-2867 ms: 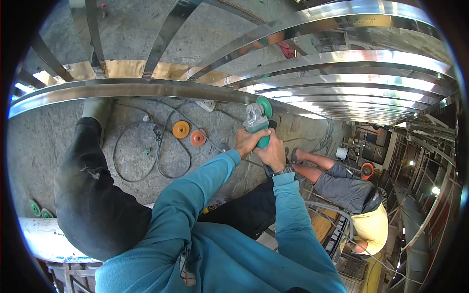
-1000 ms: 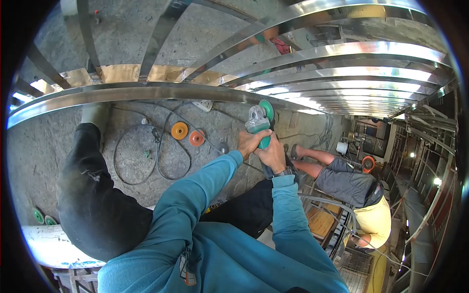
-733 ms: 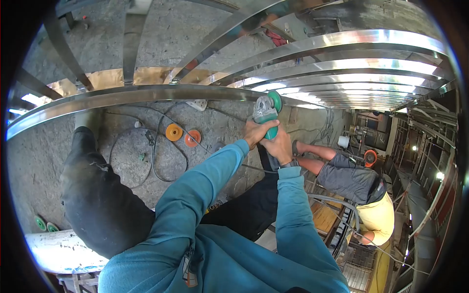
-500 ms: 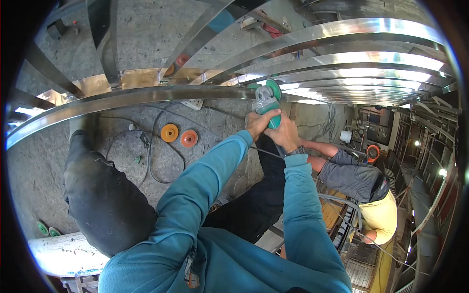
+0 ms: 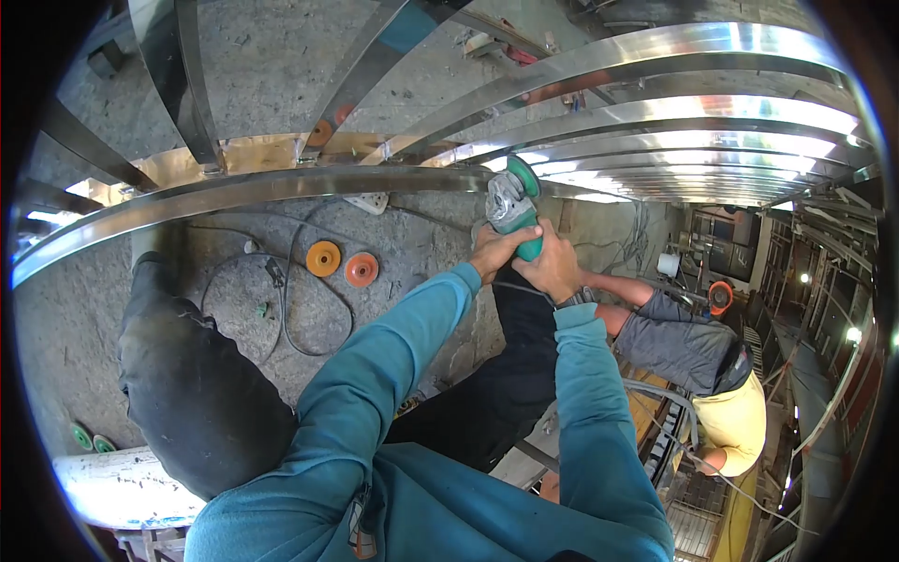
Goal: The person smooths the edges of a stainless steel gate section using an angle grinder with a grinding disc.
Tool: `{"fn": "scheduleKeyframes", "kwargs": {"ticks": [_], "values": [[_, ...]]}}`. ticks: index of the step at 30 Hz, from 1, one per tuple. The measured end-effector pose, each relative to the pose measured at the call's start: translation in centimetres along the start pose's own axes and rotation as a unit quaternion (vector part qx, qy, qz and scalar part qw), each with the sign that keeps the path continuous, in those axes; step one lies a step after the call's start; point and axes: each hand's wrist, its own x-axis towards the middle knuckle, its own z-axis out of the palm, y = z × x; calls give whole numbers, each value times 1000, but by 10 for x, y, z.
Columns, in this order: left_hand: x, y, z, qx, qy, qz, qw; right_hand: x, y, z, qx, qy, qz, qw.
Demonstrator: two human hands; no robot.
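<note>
Both of my hands are wrapped round a green angle grinder (image 5: 511, 208), its head pointing away from me. My left hand (image 5: 496, 251) grips the body from the left, and my right hand (image 5: 554, 266) closes round it from the right. A green disc (image 5: 524, 175) on the grinder's head is right at the edge of a shiny metal rail (image 5: 318, 182). Behind that rail, flat metal bars (image 5: 655, 70) run off as a frame. The palms and part of the grinder's handle are hidden by my fingers.
An orange-yellow disc (image 5: 323, 258) and a red-orange disc (image 5: 361, 270) lie on the concrete floor beside a looping black cable (image 5: 292, 342). Two green discs (image 5: 92, 438) lie at lower left, near a white cylinder (image 5: 126, 487). Another person (image 5: 688, 356) bends over at right.
The grinder and both hands have shifted slightly, and the disc has tilted to a different angle near the rail. The person at right has moved a little.
</note>
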Motion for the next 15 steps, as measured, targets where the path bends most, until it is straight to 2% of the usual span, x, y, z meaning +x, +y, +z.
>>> {"fn": "scheduleKeyframes", "kwargs": {"ticks": [3,7,15], "values": [[14,-8,1,2,-1,30,1000,10,7,-3,-12,11,-27,1000],[28,-15,4,-23,6,15,1000,23,18,-7,-19,16,-74,997],[26,-20,11,-41,34,7,999,31,30,-2,-32,-12,-79,996]]}}
